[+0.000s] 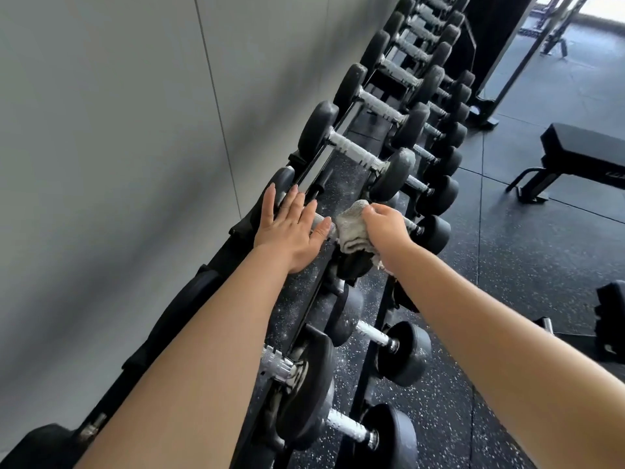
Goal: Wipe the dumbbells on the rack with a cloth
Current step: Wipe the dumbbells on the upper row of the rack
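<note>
both bare arms reach forward, left hand point(291, 228) flat and splayed, right hand point(385, 225) curled around the cloth point(351, 231).

No legible text, numbers or brands. Any markings on dumbbell heads point(394, 174) unreadable. Pale mark point(617, 174) on weight bench point(581, 143) frame, at right edge of picture: cut off, too blurred to read.

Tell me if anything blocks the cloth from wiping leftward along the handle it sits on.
Yes. The left hand lies flat over the left part of that handle, its fingertips close beside the cloth that the right hand grips. Nothing else visible is in the way.
</note>
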The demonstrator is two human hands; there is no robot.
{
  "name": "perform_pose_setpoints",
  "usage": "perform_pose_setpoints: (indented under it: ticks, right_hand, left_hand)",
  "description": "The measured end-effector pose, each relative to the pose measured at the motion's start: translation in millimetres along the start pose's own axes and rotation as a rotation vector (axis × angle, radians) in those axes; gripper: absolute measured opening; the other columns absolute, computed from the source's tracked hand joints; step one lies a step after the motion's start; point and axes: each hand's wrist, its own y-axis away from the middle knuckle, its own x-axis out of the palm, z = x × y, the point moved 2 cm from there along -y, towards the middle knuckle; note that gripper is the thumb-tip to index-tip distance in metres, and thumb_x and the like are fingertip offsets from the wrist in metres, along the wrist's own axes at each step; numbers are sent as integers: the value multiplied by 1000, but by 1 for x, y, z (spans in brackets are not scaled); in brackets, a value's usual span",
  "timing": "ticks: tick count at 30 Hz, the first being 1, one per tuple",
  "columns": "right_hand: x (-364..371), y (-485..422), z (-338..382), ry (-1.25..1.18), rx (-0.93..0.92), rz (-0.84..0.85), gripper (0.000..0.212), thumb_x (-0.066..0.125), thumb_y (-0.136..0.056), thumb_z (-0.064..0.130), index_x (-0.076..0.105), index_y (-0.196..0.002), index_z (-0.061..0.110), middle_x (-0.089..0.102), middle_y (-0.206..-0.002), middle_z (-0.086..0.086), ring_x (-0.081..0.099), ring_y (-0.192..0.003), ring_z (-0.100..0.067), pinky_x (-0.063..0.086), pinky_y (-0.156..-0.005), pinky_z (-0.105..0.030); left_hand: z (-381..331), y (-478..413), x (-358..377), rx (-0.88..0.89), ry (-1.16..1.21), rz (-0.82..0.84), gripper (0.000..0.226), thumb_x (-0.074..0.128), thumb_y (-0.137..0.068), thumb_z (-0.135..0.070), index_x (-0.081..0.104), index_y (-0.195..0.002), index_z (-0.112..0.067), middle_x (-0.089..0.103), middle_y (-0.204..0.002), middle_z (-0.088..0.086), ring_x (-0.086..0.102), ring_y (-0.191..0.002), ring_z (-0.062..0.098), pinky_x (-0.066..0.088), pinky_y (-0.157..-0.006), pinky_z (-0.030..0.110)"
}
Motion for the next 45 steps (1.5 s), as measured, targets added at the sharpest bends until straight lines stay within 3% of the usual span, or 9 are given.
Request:
perform_pose_setpoints:
  ticks: [3, 7, 13, 20, 25, 31, 37, 41, 45]
  right_hand:
    - [0, 3, 2, 28, -40, 0, 31, 37, -105, 30, 60, -108, 8, 55, -88, -8, 55, -85, -25, 45, -75, -33]
    - [5, 30, -4, 128, -207, -73, 47, 34, -108, 29, 33, -152, 12, 29, -159, -3, 21, -148, -17, 18, -112, -25]
    - [9, 57, -29, 139, -402, -24, 56, 32, -107, 34, 13, -158, 19, -4, -165, 8, -8, -150, -6, -1, -115, -18]
    - [-18, 38, -34, -158, -247, 106, 54, 37, -105, 39, 23, -155, 23, 23, -161, 4, 22, -148, -12, 22, -122, -36]
    - [-28, 24, -39, -189, -49, 159, 68, 55, -93, 56, 36, -147, 22, 48, -142, -1, 53, -124, -19, 49, -103, -44]
    - [-47, 24, -33, -279, -111, 231, 39, 65, -93, 40, 48, -120, 18, 63, -105, 1, 67, -93, -14, 61, -79, -37]
    - [-53, 28, -19, -234, -343, 232, 17, 65, -94, 30, 52, -104, 24, 60, -94, 9, 60, -84, -7, 56, -71, -24]
    - [-49, 27, 2, -228, -491, 242, 16, 67, -93, 28, 53, -97, 36, 62, -93, 12, 60, -80, 3, 56, -68, -19]
    - [-28, 16, 40, -233, -531, 259, 13, 64, -95, 32, 53, -102, 31, 61, -94, 7, 60, -82, -6, 55, -67, -18]
  left_hand:
    - [-1, -1, -1, -28, 12, 8, 68, -7, -95, -56, -6, -153, -19, -15, -160, 5, -29, -142, 12, -38, -98, 46]
    - [-6, 0, -3, -87, 84, 65, 67, -6, -96, -55, -8, -153, -20, -18, -159, 3, -30, -141, 10, -35, -103, 49]
    - [-15, -3, -9, -195, 134, 67, 72, -10, -94, -58, 0, -153, -18, -13, -160, 2, -25, -143, 9, -41, -90, 44]
    - [-37, 0, -11, -296, 162, 46, 78, -8, -90, -65, 11, -153, -23, -10, -161, 6, -22, -145, 13, -37, -97, 48]
    - [-62, 9, 10, -341, 194, 15, 79, -3, -89, -68, 4, -154, -21, -18, -159, 10, -24, -144, 19, -21, -114, 45]
    - [-76, 22, -2, -538, 160, -206, 80, 17, -88, -75, 51, -128, -15, 52, -131, 6, 45, -122, 24, 28, -101, 39]
    - [-73, 23, 20, -568, 1312, 15, 71, 52, -76, -76, 66, -104, -12, 71, -103, 5, 67, -96, 20, 50, -96, 40]
    - [-67, 25, 5, -429, 1495, -191, 34, 60, -92, -38, 65, -107, -8, 72, -99, 4, 70, -89, 14, 56, -79, 24]
    - [-35, 22, -29, -356, 1228, -496, 32, 60, -91, -40, 63, -102, -10, 70, -95, 4, 68, -88, 20, 57, -77, 35]
